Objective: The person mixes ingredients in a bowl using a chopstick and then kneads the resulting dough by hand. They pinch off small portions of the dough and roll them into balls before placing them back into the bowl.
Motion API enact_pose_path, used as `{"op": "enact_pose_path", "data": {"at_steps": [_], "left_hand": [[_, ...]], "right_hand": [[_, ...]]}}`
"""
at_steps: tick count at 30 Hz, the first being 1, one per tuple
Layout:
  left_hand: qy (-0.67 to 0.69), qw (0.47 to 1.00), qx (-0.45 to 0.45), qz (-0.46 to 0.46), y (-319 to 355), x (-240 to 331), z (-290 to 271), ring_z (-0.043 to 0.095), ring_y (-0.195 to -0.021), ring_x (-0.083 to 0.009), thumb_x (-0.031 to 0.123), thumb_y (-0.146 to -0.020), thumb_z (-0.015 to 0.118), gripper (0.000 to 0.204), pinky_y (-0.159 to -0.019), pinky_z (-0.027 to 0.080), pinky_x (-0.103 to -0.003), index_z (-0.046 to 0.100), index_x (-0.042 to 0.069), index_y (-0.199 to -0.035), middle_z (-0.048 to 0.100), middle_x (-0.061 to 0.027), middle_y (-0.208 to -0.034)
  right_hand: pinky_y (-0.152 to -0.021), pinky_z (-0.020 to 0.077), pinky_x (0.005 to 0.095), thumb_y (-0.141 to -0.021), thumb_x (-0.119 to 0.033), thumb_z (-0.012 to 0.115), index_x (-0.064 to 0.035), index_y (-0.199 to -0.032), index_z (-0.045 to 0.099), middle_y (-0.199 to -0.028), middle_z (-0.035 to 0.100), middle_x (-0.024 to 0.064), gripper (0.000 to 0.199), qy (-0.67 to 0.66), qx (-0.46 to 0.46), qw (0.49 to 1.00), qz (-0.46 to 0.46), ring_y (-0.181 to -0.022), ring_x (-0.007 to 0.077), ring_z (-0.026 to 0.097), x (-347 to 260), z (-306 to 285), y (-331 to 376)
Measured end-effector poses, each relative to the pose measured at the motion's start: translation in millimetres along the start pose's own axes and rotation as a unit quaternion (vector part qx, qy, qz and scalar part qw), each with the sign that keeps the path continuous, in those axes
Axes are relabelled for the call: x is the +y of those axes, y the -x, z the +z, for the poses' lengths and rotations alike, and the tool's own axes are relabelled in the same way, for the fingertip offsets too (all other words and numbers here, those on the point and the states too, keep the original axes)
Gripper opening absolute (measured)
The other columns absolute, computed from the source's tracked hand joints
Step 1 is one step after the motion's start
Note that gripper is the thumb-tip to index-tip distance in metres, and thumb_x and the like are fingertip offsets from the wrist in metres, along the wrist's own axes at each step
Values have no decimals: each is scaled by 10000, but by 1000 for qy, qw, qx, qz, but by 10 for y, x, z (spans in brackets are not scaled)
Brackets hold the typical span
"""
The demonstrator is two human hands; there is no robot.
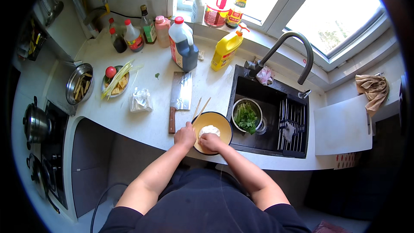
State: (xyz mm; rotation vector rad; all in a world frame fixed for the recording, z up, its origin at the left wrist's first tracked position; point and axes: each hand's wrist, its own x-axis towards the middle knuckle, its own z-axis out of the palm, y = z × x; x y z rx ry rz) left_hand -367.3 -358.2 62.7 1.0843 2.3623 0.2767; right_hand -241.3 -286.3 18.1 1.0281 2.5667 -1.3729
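A yellow-tan bowl [221, 123] with a dark rim stands at the counter's front edge, holding a lump of white dough [210, 130]. My left hand [185, 135] is closed on the bowl's left rim. Inside the bowl, my right hand [210, 142] presses its curled fingers on the near side of the dough, hiding part of it. A pair of chopsticks [205, 106] sticks out past the far left rim; their lower ends are hard to make out. Left of the bowl lies a cleaver [181, 92], its wooden handle toward me.
On the right, a black sink [269, 144] holds a pot of leafy greens [246, 117] under a faucet [297, 43]. A white plastic bag [141, 100], a vegetable plate [116, 82] and a metal bowl [79, 83] stand left. Behind are a dark-liquid jug [183, 45] and yellow bottle [226, 51].
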Motion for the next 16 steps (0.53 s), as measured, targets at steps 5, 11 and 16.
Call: {"op": "enact_pose_path", "data": {"at_steps": [5, 11, 16], "left_hand": [[1, 1000, 4, 6, -5, -11, 9, 632, -757, -383, 255, -880, 477, 249, -665, 495, -491, 453, 27, -977, 636, -220, -773], [3, 1000, 3, 0, 21, 0, -24, 634, -748, -385, 248, -879, 465, 242, -664, 498, -487, 453, 27, -976, 637, -225, -772], [-3, 1000, 9, 3, 8, 15, -11, 635, -737, -388, 249, -877, 461, 241, -666, 499, -490, 454, 30, -979, 638, -224, -770]], "right_hand": [[-487, 401, 217, -901, -107, 464, 21, -908, 612, -619, 554, 27, 196, -336, 298, 893, 42, -526, 78, 502, -223, -582, 87], [-946, 383, 418, -844, -158, 495, 26, -1120, 525, -1178, 522, 203, 333, 192, 188, 950, -159, -1114, 346, 483, -184, -368, 71], [-1045, 273, 446, -878, -275, 465, 57, -1301, 344, -1360, 355, 235, 551, 211, 29, 975, -66, -1275, 384, 319, 114, -112, 190]]}}
